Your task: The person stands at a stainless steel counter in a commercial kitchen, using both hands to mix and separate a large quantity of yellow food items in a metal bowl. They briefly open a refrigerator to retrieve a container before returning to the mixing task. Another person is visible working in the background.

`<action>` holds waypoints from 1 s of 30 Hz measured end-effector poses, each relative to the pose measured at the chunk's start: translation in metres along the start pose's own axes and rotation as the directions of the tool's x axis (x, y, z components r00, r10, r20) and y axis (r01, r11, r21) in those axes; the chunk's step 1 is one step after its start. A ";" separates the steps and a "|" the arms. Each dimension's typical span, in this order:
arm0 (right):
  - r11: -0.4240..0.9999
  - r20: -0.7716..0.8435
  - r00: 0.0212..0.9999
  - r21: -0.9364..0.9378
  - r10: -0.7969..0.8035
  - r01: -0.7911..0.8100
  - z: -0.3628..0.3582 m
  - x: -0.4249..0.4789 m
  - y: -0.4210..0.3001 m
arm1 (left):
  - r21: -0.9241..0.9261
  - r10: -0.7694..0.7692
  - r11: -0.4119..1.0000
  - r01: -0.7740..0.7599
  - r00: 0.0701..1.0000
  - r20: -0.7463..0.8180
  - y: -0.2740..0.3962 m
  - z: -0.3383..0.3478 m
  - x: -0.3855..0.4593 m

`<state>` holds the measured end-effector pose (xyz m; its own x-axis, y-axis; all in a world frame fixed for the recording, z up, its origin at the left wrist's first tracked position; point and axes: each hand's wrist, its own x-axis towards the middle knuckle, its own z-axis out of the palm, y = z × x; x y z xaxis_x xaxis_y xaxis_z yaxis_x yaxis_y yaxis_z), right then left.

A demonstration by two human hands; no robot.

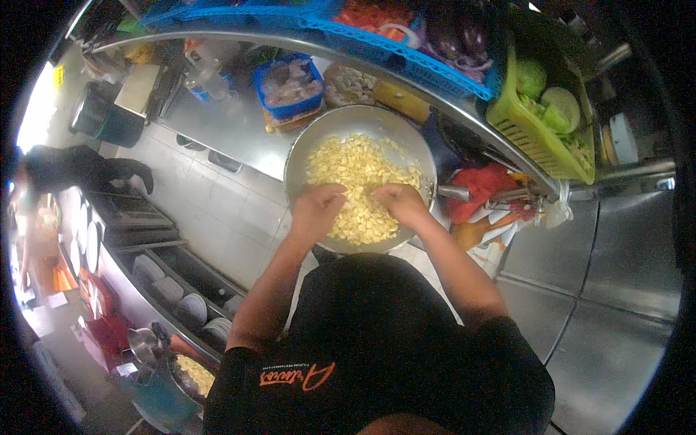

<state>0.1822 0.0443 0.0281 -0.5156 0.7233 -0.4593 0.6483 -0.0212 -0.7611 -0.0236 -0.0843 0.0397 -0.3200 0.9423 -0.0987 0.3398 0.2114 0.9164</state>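
Observation:
A wide, round metal pan (pixel 304 147) sits before me at the counter's edge, its handle (pixel 454 192) pointing right. Loose pale-yellow pieces, apparently peeled garlic cloves (pixel 353 163), cover much of its bottom. My left hand (pixel 321 209) is over the pan's near left part, thumb and fingers drawn together. Opposite it, my right hand (pixel 399 204) has its curled fingertips down at the pieces. A small gap separates the two hands. Whether either one pinches a piece is too blurred to see.
Behind the pan stand a blue basket of raw seafood or meat (pixel 291 87) and a container of shrimp (pixel 350 84). A metal shelf edge (pixel 244 39) crosses above. A green basket (pixel 544 138) holds cut vegetables. Red cloth (pixel 478 187) lies by the handle. Plates (pixel 193 309) fill a left rack.

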 end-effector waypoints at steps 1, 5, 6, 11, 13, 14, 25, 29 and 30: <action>0.999 0.014 0.999 0.038 0.029 -0.029 -0.001 -0.004 -0.009 | 0.012 -0.012 1.000 0.011 0.999 0.031 0.017 0.007 0.000; 0.997 -0.075 0.996 0.058 -0.042 0.046 0.003 -0.016 -0.020 | 0.077 -0.012 0.997 0.006 0.996 0.084 0.001 0.025 0.013; 0.994 -0.136 0.985 0.023 -0.105 0.109 0.002 -0.018 -0.018 | 0.068 -0.009 0.998 0.004 0.997 0.072 0.002 0.020 0.017; 0.987 -0.237 0.971 0.148 -0.030 0.067 -0.017 -0.053 -0.042 | -0.129 0.016 0.992 -0.015 1.000 0.012 0.022 -0.014 0.028; 0.976 -0.290 0.955 0.184 -0.060 0.117 -0.012 -0.064 -0.037 | -0.361 0.053 0.931 0.054 0.959 0.280 0.034 -0.012 0.033; 0.967 -0.348 0.931 0.178 -0.110 0.181 -0.001 -0.066 -0.035 | -0.456 0.089 0.882 0.119 0.908 0.409 0.039 -0.006 0.035; 0.945 -0.754 0.648 0.125 -0.108 0.303 -0.096 -0.193 0.043 | -0.126 -0.033 0.989 0.072 0.957 0.287 0.055 0.038 0.004; 0.535 -0.805 0.541 0.354 -0.244 0.767 -0.203 -0.354 0.067 | -0.417 -0.029 0.908 0.040 0.999 0.033 0.069 0.014 -0.002; 0.342 -0.781 0.460 0.333 -0.423 0.879 -0.221 -0.383 0.085 | -0.318 0.009 0.948 -0.028 0.998 -0.061 0.074 0.021 -0.006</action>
<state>0.5588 -0.0818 0.2409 -0.0743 0.8806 0.4680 -0.4183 0.3985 -0.8162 0.0222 -0.0692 0.0996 -0.3705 0.9264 -0.0666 0.0497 0.0914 0.9946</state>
